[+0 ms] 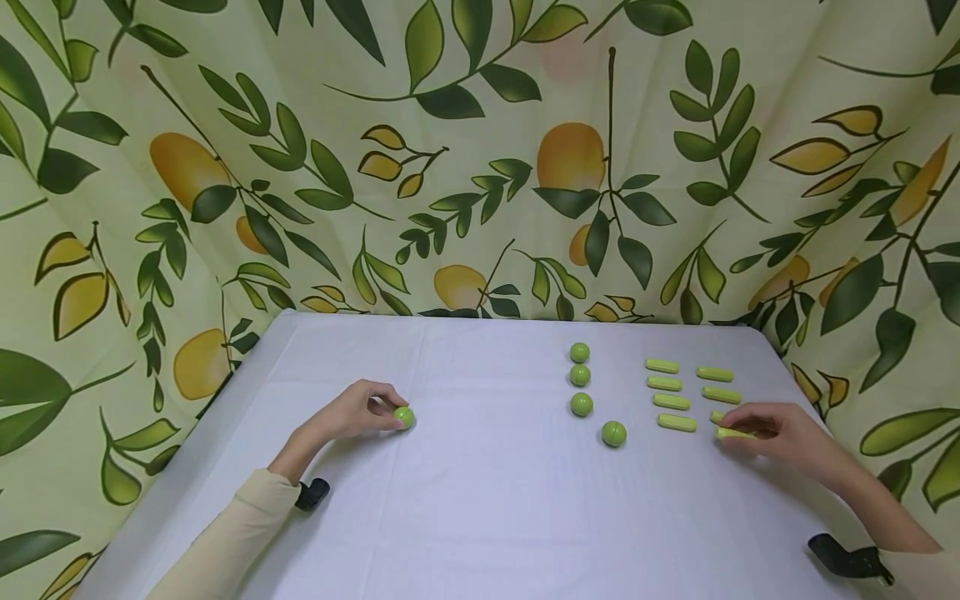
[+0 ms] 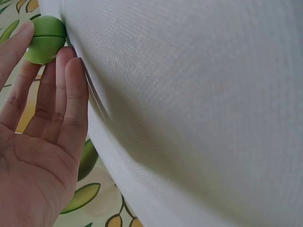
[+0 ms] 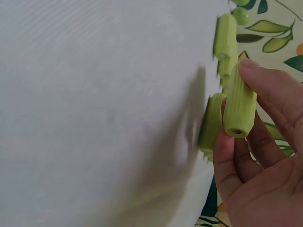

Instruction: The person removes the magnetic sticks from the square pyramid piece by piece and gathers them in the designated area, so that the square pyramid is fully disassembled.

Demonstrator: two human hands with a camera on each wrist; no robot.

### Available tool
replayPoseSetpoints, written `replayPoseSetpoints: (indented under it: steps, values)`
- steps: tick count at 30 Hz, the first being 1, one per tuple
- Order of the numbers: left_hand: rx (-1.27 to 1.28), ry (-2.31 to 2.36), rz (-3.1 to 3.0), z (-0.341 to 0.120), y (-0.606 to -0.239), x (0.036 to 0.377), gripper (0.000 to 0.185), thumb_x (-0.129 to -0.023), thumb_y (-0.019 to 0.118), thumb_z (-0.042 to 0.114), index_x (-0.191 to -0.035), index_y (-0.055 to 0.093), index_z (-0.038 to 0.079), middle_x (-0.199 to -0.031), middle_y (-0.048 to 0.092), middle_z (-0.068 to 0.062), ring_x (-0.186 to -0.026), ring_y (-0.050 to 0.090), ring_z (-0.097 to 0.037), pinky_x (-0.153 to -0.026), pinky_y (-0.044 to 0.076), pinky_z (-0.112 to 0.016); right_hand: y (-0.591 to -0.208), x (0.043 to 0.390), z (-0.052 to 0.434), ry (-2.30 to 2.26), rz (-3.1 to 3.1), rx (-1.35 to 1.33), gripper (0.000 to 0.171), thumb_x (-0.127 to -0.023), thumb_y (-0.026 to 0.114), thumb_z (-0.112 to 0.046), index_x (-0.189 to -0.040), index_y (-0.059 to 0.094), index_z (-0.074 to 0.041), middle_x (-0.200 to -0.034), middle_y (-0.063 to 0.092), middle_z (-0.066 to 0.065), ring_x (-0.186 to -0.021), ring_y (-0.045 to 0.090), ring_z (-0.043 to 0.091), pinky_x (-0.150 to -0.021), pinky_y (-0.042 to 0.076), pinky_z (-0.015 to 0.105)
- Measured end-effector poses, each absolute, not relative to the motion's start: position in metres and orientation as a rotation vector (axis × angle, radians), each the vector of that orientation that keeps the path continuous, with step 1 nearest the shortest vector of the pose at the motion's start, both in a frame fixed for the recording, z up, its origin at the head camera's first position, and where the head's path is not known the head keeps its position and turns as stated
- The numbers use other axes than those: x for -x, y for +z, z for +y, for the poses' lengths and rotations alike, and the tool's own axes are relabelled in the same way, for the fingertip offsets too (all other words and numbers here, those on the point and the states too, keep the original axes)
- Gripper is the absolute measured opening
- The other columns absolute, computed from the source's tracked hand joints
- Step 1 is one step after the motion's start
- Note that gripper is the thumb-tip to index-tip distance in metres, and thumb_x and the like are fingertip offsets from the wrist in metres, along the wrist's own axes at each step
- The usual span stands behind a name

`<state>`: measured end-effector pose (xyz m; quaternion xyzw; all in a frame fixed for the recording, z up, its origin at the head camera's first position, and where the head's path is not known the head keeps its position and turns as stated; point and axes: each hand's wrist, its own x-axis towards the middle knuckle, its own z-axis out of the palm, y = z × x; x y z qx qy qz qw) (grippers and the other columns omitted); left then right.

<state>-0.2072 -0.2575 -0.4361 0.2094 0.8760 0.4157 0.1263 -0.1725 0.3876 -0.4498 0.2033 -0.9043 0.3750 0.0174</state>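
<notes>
On the left side of the white-covered table, my left hand (image 1: 358, 410) pinches a green ball (image 1: 405, 417) between thumb and fingertips. A seam line runs round that ball (image 2: 46, 39) in the left wrist view. At the right, my right hand (image 1: 783, 437) holds a light-green ridged stick (image 3: 240, 101) with a small hole in its end. Just behind it lies another such stick (image 1: 717, 416), partly covered by the fingers. Two more sticks, one of them this stick (image 1: 722, 395), lie farther back in the same column.
Left of the right hand, several similar sticks (image 1: 671, 402) form a column. Three green balls (image 1: 580, 376) stand in a line, with another ball (image 1: 613, 433) nearer and to the right. A leaf-and-fruit curtain (image 1: 480, 208) hangs behind the white tablecloth (image 1: 480, 500).
</notes>
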Motion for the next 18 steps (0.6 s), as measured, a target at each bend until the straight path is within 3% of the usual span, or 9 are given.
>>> replayPoseSetpoints:
  steps: [18]
  values:
    - [-0.629,1.22,2.542,-0.259,-0.436,0.207,0.023,-0.085,0.083,0.003,-0.105,0.074,-0.001,-0.1,0.07,-0.007,-0.088,0.069,-0.025,-0.074,0.057,-0.029,-0.461,0.168,0.385,1.064,-2.881,-0.564,0.022,-0.079,0.086,-0.001,-0.096,0.075,-0.008,-0.096,0.07,0.002,-0.08,0.062,0.003,-0.065,0.052,0.019]
